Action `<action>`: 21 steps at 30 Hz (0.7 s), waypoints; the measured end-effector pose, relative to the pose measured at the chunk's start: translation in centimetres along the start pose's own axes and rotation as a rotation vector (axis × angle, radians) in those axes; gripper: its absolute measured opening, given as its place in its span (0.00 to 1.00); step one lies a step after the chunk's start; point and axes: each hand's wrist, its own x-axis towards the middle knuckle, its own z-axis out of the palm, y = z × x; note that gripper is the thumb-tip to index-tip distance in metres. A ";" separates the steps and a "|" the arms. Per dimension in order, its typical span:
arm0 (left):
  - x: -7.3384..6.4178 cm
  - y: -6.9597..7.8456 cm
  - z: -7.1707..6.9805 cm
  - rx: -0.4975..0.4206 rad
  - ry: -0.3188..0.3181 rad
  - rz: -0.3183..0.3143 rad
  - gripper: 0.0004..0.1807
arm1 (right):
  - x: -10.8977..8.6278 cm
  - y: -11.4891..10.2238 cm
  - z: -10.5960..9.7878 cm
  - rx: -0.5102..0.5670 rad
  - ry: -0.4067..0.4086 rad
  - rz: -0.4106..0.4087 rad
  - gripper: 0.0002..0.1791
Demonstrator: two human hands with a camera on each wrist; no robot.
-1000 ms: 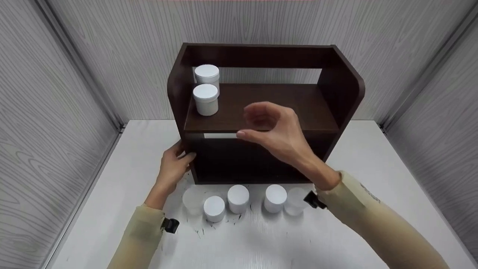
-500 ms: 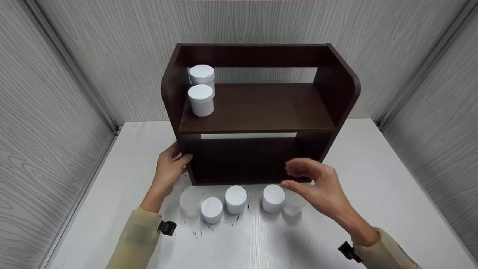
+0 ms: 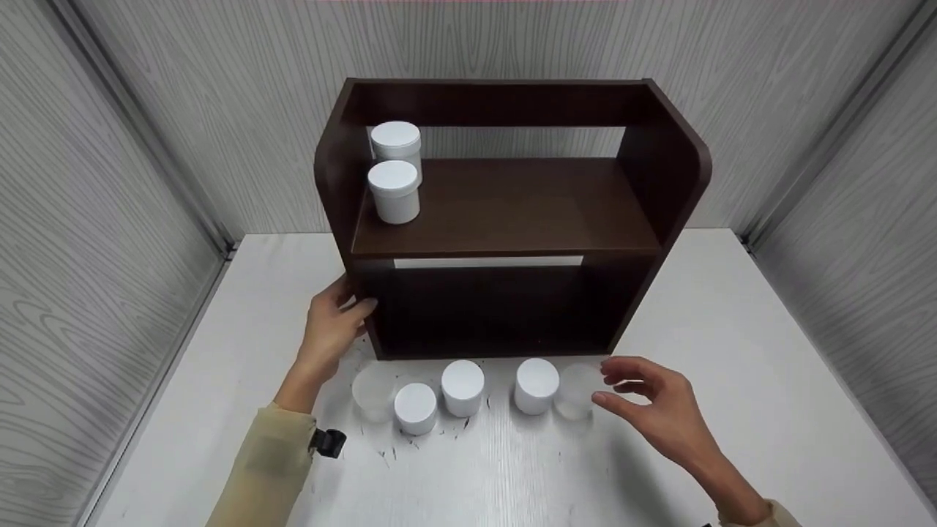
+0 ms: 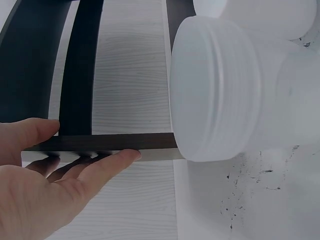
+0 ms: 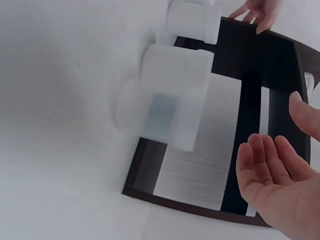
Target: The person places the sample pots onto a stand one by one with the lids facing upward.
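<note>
In the head view I see the dark rack (image 3: 677, 157) across the middle of the frame, and two jars are up on its upper shelf (image 3: 520, 208), at the left end: a front jar (image 3: 397, 203) partly hiding a rear jar (image 3: 396, 139). Five more are down on the table (image 3: 505, 476), lower centre, in a loose row: left clear jar (image 3: 373, 397), short jar (image 3: 416, 410), middle jar (image 3: 463, 390), right white jar (image 3: 536, 388), right clear jar (image 3: 576, 395). With two up and five down, I'd judge it early on. The row stands right before the rack's lower opening, so it partly blocks that way in. The left hand (image 3: 328, 331) grips the rack's left side; the right hand (image 3: 655, 406), lower right, is half open and holds nothing, just beside the right clear jar

In the left wrist view, the left hand's thumb and fingers lie on either face of the dark side panel at lower left. The left clear jar looms at upper right, with black specks (image 4: 239, 187) on the table below it

In the right wrist view, the right hand's fingers curve at lower right, thumb well apart, nothing between them. The jars are blurred at upper centre, apart from it
</note>
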 end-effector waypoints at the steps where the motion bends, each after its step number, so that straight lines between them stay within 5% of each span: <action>1: 0.0 0.0 0.0 -0.002 0.002 -0.001 0.36 | -0.1 0.3 -0.1 -0.004 0.002 0.007 0.21; 21: 0.2 -0.1 0.1 0.059 0.033 -0.014 0.37 | 0.4 4.7 0.0 -0.166 -0.126 0.076 0.38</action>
